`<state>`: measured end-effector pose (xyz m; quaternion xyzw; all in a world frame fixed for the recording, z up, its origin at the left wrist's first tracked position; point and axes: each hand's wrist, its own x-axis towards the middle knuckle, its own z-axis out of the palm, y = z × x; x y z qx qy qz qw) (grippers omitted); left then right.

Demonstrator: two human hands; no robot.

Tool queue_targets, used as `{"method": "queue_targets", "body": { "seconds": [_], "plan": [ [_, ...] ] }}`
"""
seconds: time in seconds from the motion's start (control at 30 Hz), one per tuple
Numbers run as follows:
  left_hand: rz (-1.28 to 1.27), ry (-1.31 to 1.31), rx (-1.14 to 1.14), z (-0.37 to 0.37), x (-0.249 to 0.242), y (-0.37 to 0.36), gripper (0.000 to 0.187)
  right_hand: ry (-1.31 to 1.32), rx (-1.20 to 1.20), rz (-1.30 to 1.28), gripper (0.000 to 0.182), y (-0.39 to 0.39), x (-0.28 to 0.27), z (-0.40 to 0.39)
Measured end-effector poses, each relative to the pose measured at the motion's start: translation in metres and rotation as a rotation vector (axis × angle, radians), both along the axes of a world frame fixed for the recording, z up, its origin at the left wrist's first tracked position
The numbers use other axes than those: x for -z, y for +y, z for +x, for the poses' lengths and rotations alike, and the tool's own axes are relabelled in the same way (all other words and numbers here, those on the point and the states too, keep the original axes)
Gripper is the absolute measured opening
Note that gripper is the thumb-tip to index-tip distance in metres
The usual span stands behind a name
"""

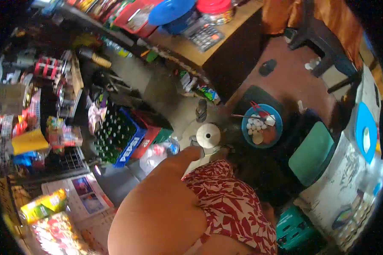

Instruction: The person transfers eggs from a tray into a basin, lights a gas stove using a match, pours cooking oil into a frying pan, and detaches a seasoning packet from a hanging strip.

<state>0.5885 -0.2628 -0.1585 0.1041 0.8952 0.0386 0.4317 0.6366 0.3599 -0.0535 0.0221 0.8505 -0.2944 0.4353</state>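
A bare left arm reaches up from the bottom of the head view. My left hand (195, 151) is at its far end, beside a round cream disc (209, 142) with a dark hole at its centre; its fingers are too blurred to make out. My right hand does not show; only a bit of skin appears beyond the red and white patterned clothing (234, 193). Right of the disc stands a blue basin (244, 127) holding several small white round things (254, 124), a red-handled item (259, 109) and a brownish piece. A thin stick (244, 116) crosses its rim.
Green bottles (110, 135) fill a blue Pepsi crate (130, 146) at left, beside a red crate (148, 138). A green seat (311, 153) is at right. Above, a wooden counter (178, 44) bears a calculator (204, 37) and blue lid (171, 10). Packets (44, 206) lie lower left.
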Motion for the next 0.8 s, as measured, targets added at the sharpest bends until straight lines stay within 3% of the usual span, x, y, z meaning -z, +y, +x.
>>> {"method": "queue_targets", "body": {
  "seconds": [0.07,0.13,0.17,0.2,0.27,0.33,0.4,0.47,0.5,0.57,0.67,0.7,0.77,0.8],
  "plan": [
    [-0.034,0.108,-0.331,0.044,0.013,-0.026,0.033,0.189,0.045,-0.070,0.023,-0.005,-0.003,-0.012],
    [-0.029,0.045,-0.341,0.038,-0.034,-0.013,0.035,0.094,0.033,-0.156,0.024,-0.009,-0.005,-0.040],
    [-0.024,-0.016,-0.331,0.033,-0.060,-0.008,0.037,-0.016,0.154,-0.224,0.024,-0.013,-0.010,-0.050],
    [0.028,-0.054,-0.409,0.036,-0.059,-0.008,0.041,-0.121,0.281,-0.282,0.024,-0.017,-0.014,-0.060],
    [0.070,-0.092,-0.327,0.042,-0.052,-0.005,0.041,-0.053,0.273,-0.218,0.021,-0.029,-0.016,-0.082],
    [0.050,-0.092,-0.396,0.044,-0.070,-0.001,0.040,0.136,0.019,-0.125,0.019,-0.046,-0.015,-0.106],
    [0.027,-0.075,-0.457,0.042,-0.079,-0.003,0.039,0.577,-0.143,-0.142,0.016,-0.068,-0.024,-0.122],
    [-0.076,-0.097,-0.509,0.061,-0.083,-0.012,0.041,0.502,-0.029,-0.133,0.019,-0.106,-0.059,-0.140],
    [-0.072,-0.076,-0.393,0.087,-0.040,-0.029,0.045,0.422,0.080,-0.130,0.022,-0.115,-0.076,-0.145],
    [-0.076,-0.143,-0.468,0.096,-0.042,-0.033,0.042,0.316,0.185,-0.193,0.023,-0.117,-0.091,-0.152],
    [-0.069,-0.239,-0.642,0.099,-0.077,-0.038,0.044,0.399,0.096,-0.176,0.022,-0.098,-0.054,-0.147],
    [-0.094,-0.223,-0.657,0.100,-0.084,-0.043,0.044,0.677,-0.268,-0.058,0.023,-0.065,-0.009,-0.139],
    [-0.081,-0.225,-0.571,0.103,-0.093,-0.047,0.044,0.718,-0.478,0.102,0.030,0.012,0.081,-0.109],
    [-0.066,-0.230,-0.523,0.102,-0.092,-0.048,0.044,0.676,-0.511,0.115,0.035,0.023,0.079,-0.095]
  ]
}}
